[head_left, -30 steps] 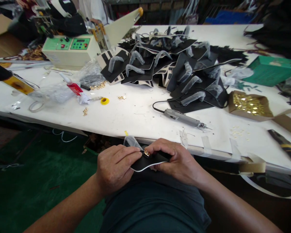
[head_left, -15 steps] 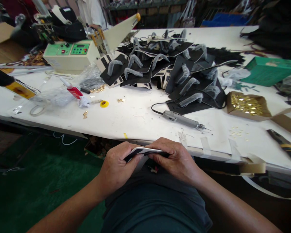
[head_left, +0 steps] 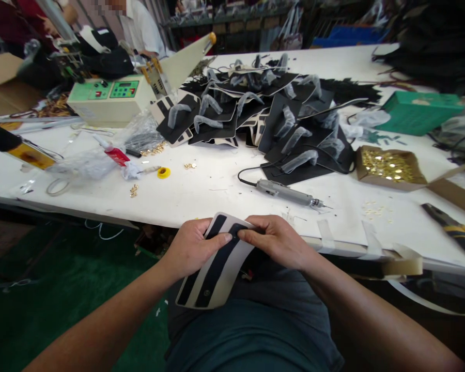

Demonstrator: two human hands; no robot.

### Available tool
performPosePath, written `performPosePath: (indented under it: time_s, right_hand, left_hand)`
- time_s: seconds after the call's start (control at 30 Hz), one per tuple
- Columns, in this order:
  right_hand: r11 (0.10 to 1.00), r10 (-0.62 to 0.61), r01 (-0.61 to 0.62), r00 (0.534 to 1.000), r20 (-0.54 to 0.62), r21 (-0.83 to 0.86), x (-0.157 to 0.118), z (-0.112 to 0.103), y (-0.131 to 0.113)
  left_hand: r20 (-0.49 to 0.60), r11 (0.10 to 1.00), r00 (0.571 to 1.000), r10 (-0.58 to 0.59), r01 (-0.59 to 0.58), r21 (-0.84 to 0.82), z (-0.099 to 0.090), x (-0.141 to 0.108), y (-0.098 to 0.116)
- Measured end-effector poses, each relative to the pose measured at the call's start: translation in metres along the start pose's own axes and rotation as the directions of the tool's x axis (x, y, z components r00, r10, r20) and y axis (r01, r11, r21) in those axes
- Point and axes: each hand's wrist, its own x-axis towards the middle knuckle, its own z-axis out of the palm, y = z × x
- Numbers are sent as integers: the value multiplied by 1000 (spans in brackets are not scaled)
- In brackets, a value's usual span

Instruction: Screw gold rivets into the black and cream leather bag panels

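Observation:
A flexible panel [head_left: 221,268], pale with black strips, tilts over my lap in front of the table. My left hand [head_left: 191,247] grips its left edge near the top, thumb pressed on the striped face. On the other side my right hand [head_left: 277,240] pinches the upper right corner, its thumb close to the left one. The fingers behind the panel are hidden. A small round metal fastener [head_left: 206,293] shows low on one black strip. Beyond my hands lies a grey electric screwdriver [head_left: 289,193], untouched, with its cord running to the heap.
Black panels with plastic-wrapped handles [head_left: 294,139] are piled on the white table [head_left: 201,199]. To the right are a carton of gold-coloured pieces [head_left: 389,168], a green box [head_left: 420,112] and pliers [head_left: 451,227]. A control machine [head_left: 104,101] and red glue bottle [head_left: 116,155] stand left. A person [head_left: 141,26] is behind.
The panel was seen nearly edge-on; now its striped face is turned up toward me, its lower end over my lap. Both hands have kept hold of it.

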Motion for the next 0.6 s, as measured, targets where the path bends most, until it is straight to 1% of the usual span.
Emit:
performPosePath:
  time_s: [0.17,0.27,0.37,0.47,0.6]
  right_hand:
    - [998,66,-65,998,-9,26,12,-8,3]
    - [991,96,-93,995,-25,98,23,-11,4]
    - [977,148,-138,988,-50,161,38,-16,5]
    - [982,161,-154,985,-62,110,55,-27,8]
    - [988,152,-153,985,-78,-8,74,-42,17]
  left_hand:
    - [0,995,997,-72,71,-66,-2,15,-1]
    - [38,974,990,-139,144,-174,-2,28,-4]
    - [96,922,968,-231,249,-297,-3,46,-8]
    - [171,876,948,-267,313,-367,-4,68,-12]
    - [224,855,927,-301,367,-367,-3,95,-16]
